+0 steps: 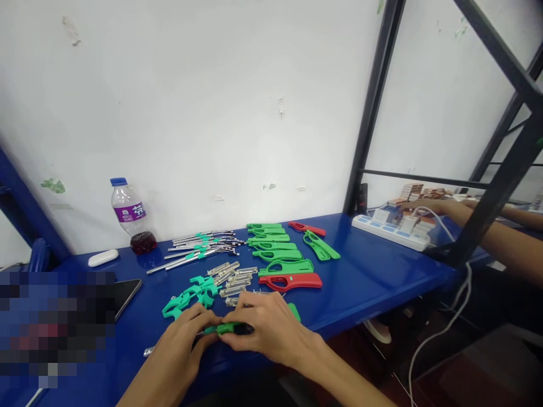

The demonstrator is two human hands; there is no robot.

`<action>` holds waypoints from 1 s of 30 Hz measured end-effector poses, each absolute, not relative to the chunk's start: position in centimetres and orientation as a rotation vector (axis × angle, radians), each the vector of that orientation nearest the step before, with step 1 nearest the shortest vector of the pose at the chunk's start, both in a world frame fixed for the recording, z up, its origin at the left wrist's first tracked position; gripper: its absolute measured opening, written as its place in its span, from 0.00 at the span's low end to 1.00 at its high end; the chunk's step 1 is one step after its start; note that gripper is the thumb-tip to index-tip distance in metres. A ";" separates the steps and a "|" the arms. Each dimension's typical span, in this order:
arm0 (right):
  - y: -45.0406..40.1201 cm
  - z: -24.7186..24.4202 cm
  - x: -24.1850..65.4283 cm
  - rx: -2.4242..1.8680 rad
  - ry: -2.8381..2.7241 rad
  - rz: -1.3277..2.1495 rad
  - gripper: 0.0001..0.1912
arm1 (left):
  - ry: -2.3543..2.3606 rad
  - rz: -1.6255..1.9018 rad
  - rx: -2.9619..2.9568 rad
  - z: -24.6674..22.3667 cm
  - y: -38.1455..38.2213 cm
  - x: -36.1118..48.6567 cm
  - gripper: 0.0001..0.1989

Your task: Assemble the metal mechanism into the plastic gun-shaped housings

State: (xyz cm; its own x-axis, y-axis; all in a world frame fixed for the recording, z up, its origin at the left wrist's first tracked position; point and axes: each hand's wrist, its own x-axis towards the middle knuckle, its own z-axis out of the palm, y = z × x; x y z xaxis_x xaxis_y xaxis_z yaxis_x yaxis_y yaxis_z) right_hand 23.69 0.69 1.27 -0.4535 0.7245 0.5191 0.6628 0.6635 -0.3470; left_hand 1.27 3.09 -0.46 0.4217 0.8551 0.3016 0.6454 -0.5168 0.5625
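Near the front edge of the blue surface (360, 271), the left hand (184, 338) pinches a mostly hidden metal rod (148, 351), the right hand (271, 327) a half-covered green casing (224, 328); farther back, a bottle (130, 212) holds dark liquid (143, 243).

From here, the wall (212, 113) at twelve o'clock looks dull with rough spots (280, 106). The surface (365, 282) at four is shiny. I see plastic handles (275, 246) at six, shiny metal tubes (173, 264) at eight, a clear plastic bottle (131, 213) at nine.

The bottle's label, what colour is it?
Purple with white writing; the bottle label shows best in the head view.
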 end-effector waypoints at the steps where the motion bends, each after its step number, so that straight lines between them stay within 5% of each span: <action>1: 0.4 1.4 23.6 -1.067 -2.241 0.087 0.11 | 1.292 0.803 2.321 -0.5 3.1 1.2 0.11; 16: -4.6 10.0 35.0 -1.064 -1.690 -0.418 0.08 | 1.381 0.557 2.296 1.2 3.3 1.5 0.20; 24: -4.6 5.0 45.9 -1.594 -1.203 -0.483 0.32 | 1.285 0.639 2.385 -0.9 4.7 0.4 0.16; 30: -3.5 1.7 49.0 -1.780 -1.096 -0.435 0.40 | 1.288 0.712 2.398 -0.3 4.1 0.8 0.15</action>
State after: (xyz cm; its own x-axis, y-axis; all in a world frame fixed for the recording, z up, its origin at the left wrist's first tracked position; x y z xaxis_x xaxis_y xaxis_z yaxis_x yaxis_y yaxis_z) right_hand 49.03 -3.50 1.66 0.5318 0.4852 0.6940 0.8290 -0.1307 -0.5438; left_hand 0.83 4.10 -0.30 0.4677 0.8409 0.2724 0.6780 -0.5390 0.4998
